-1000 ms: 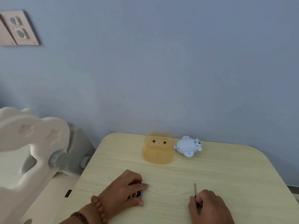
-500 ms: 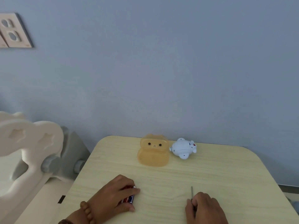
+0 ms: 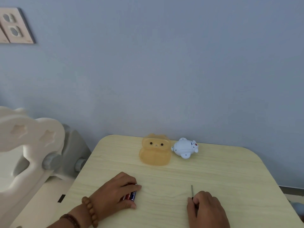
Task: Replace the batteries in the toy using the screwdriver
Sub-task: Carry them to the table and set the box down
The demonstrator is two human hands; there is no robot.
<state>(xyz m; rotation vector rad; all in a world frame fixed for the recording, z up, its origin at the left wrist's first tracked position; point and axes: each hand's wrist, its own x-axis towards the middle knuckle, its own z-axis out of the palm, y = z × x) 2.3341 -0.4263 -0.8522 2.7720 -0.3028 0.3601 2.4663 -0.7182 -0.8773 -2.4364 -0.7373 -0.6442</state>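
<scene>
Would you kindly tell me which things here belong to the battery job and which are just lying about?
For the job:
batteries, held in the left hand
screwdriver, held in the right hand
white toy, probably

Lying about:
orange bear figure
wall sockets
white plastic furniture

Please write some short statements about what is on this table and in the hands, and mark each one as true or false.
1. The left hand holds batteries on the table. True.
2. The right hand holds a screwdriver, its shaft pointing toward the wall. True.
3. The white toy lies left of the orange bear-shaped figure. False: it lies to its right.
4. The screwdriver tip touches the white toy. False: they are well apart.
5. The beaded bracelet is on the right wrist. False: it is on the left wrist.
</scene>
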